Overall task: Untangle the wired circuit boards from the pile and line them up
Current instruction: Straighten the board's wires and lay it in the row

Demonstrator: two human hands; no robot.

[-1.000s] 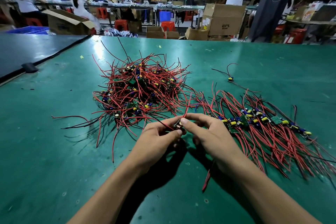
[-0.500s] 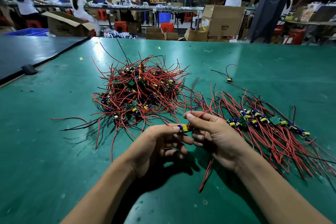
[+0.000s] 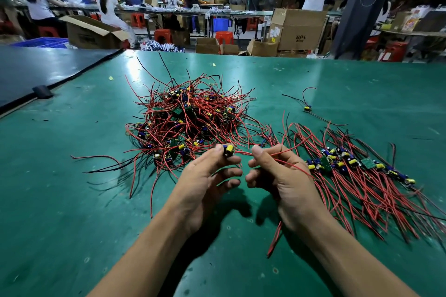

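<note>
Compared with a second ago, when both our hands crowd onto one spot, they now sit apart, and a length of red wire (image 3: 243,152) runs taut between them. The circuit board (image 3: 228,149), its yellow capacitor showing, is in the left hand (image 3: 205,183), lifted above the tabletop (image 3: 72,200) just in front of the pile (image 3: 190,123). We judge that this board is now free of the tangle and that we are drawing its leads straight, ready for the row (image 3: 350,164) of sorted boards lying to the right.

The left grip is a narrow pinch, thumb and forefinger closed on the board, the other fingers loosely curled beneath. The right hand (image 3: 282,176) pinches the red wire between thumb and forefinger, its lower fingers curled in. More red wire trails out under its heel toward us. Both hands turn inward to face each other, held up off the tabletop, with the forearms angling in from the near edge.
</note>
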